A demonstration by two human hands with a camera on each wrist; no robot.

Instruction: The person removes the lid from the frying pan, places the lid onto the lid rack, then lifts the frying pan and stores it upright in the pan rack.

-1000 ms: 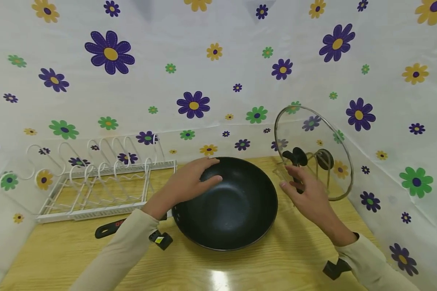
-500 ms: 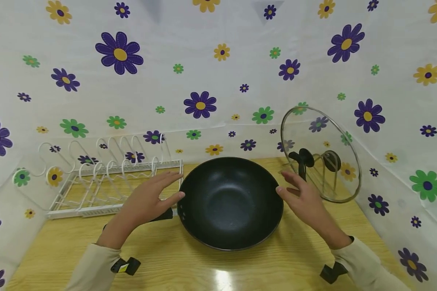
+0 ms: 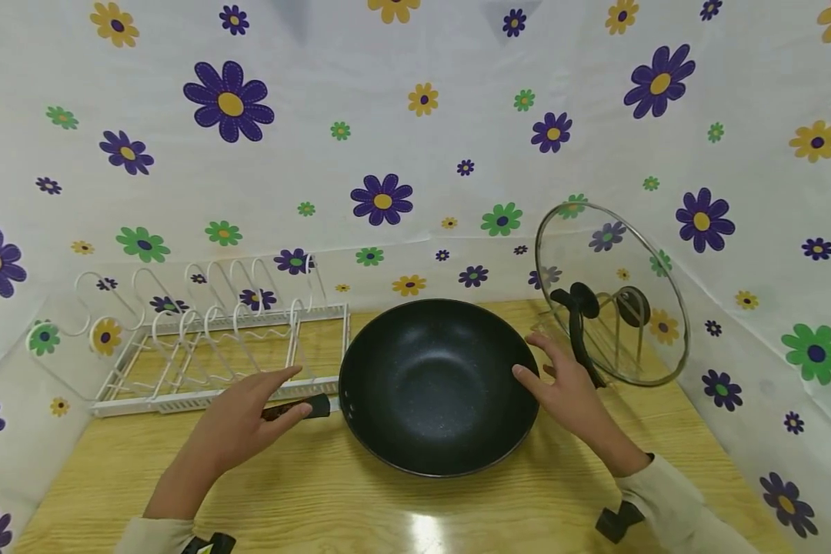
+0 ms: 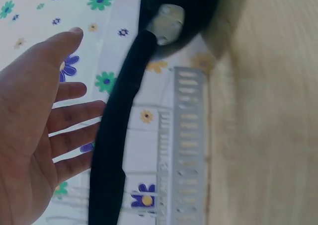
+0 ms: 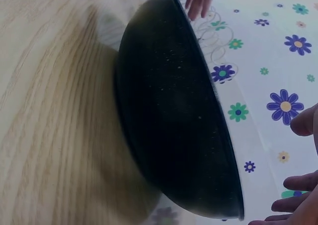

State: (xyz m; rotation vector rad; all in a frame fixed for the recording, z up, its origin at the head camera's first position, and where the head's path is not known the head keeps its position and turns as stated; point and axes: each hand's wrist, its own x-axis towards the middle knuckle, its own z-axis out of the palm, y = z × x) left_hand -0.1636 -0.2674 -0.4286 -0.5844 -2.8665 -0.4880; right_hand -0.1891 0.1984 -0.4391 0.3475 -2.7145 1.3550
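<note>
Left hand (image 3: 231,427) beside black handle (image 3: 316,406); right hand (image 3: 573,392) near wok (image 3: 436,392); both grips wide; seemingly reaching; grasping called for next.

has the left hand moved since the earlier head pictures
Yes, the left hand moved left and toward the person, from over the wok to beside its handle, judged against the white rack.

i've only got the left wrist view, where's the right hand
Observer: The right hand is by the rim of the wok, on the side away from the handle.
Operator: is there a lid anywhere
Observer: Yes, a glass lid stands on edge beyond the right hand.
Operator: which way does the wok's inside face
Observer: It faces up; the head view looks right into it.
</note>
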